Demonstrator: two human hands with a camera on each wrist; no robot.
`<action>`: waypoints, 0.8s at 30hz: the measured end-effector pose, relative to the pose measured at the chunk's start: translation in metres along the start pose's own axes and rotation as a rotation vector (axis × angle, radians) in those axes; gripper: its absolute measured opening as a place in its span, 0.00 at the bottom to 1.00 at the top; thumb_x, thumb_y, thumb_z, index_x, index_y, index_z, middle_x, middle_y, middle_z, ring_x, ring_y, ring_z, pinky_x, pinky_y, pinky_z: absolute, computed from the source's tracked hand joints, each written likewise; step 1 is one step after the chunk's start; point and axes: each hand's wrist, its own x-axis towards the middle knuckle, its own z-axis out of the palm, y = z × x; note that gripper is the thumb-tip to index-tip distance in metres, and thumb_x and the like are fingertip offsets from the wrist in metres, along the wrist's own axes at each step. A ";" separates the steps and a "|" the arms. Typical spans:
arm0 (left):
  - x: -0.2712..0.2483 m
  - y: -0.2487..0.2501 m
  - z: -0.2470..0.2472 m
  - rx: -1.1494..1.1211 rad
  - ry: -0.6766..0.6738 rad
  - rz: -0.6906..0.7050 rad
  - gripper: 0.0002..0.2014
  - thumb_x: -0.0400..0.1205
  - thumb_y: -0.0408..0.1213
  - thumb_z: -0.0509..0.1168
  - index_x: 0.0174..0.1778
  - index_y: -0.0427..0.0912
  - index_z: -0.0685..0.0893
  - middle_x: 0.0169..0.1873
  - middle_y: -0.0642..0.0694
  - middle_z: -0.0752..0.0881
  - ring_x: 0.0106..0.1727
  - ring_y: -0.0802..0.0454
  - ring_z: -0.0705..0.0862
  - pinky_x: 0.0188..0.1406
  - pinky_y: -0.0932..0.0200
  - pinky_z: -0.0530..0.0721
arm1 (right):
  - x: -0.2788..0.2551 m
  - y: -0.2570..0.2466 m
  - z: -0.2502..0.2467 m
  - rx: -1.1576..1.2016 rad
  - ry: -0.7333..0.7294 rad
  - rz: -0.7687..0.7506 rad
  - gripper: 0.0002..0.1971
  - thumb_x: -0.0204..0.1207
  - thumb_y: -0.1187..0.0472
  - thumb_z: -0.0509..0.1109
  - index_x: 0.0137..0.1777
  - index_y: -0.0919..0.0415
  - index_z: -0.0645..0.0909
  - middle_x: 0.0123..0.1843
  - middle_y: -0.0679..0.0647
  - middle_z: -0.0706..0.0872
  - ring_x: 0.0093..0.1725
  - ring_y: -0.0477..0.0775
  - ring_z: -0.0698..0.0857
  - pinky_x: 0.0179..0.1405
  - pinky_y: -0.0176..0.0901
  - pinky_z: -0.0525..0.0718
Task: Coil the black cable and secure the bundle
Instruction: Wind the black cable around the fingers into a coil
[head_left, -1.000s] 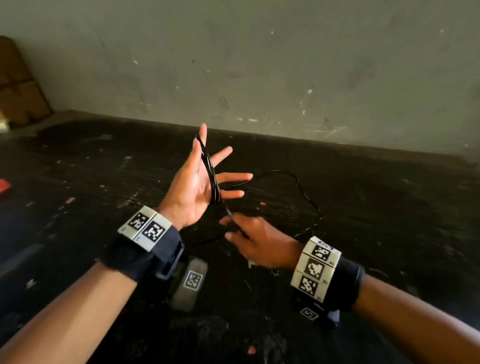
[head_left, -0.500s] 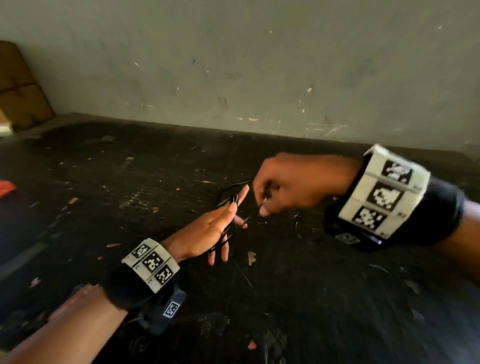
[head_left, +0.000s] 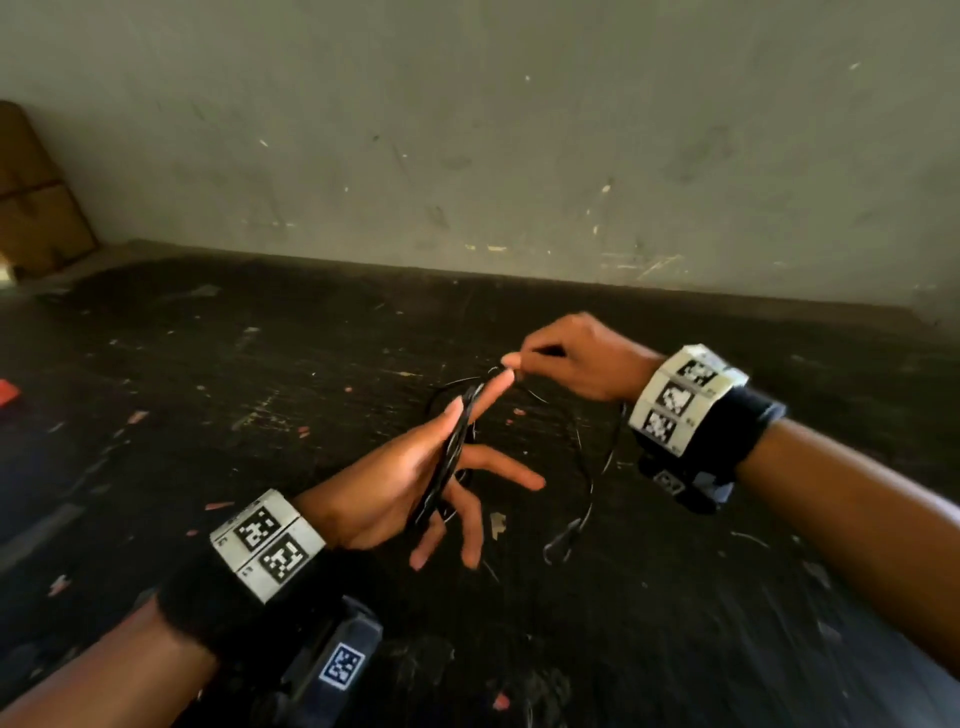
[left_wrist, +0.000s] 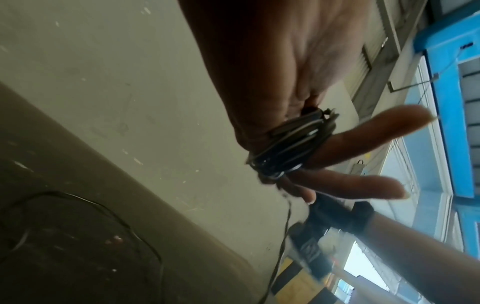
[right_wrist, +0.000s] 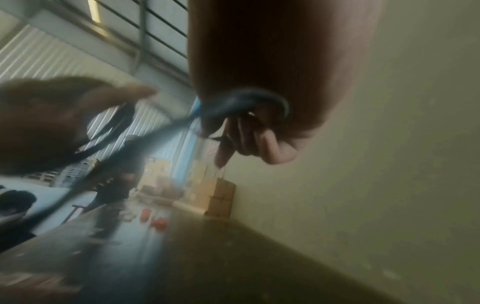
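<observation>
The thin black cable (head_left: 451, 457) is wound in several loops around my left hand (head_left: 389, 478), running across the palm from the forefinger to the heel. That hand's fingers are straight and spread, palm facing right. The left wrist view shows the loops (left_wrist: 291, 146) bunched at the base of the fingers. My right hand (head_left: 566, 358) is just beyond the left fingertips and pinches the cable (right_wrist: 244, 100) between thumb and forefinger. The free tail (head_left: 615, 431) drops from there, curves over the table and ends in a plug (head_left: 563, 540).
The worktop (head_left: 234, 426) is black, scuffed and dotted with small scraps. A grey wall (head_left: 519, 156) rises behind it. Cardboard boxes (head_left: 31, 208) stand at the far left, with a red piece (head_left: 8, 392) on the left edge.
My left hand has dropped from upright to low and level, its fingers spread again. My right hand swung from below it to beyond the fingertips, laying cable over the hand.
</observation>
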 end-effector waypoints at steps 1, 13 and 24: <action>0.002 0.004 0.001 -0.040 0.002 0.025 0.22 0.84 0.58 0.39 0.74 0.79 0.58 0.67 0.34 0.83 0.33 0.43 0.90 0.11 0.61 0.81 | -0.001 0.001 0.014 0.037 0.017 0.013 0.20 0.80 0.48 0.60 0.44 0.62 0.87 0.29 0.42 0.80 0.28 0.33 0.79 0.31 0.25 0.75; 0.047 0.045 -0.028 -0.109 0.416 0.374 0.23 0.84 0.59 0.41 0.77 0.76 0.50 0.78 0.38 0.70 0.49 0.39 0.91 0.31 0.50 0.90 | -0.019 -0.062 0.087 0.620 -0.233 0.186 0.20 0.81 0.63 0.65 0.72 0.56 0.70 0.33 0.51 0.81 0.24 0.44 0.79 0.23 0.32 0.80; 0.036 0.010 -0.041 0.638 0.526 0.106 0.21 0.84 0.59 0.42 0.71 0.83 0.46 0.61 0.39 0.81 0.29 0.43 0.87 0.16 0.58 0.81 | -0.016 -0.072 -0.001 0.184 -0.323 0.155 0.08 0.78 0.62 0.68 0.54 0.61 0.85 0.32 0.48 0.85 0.20 0.35 0.79 0.19 0.24 0.76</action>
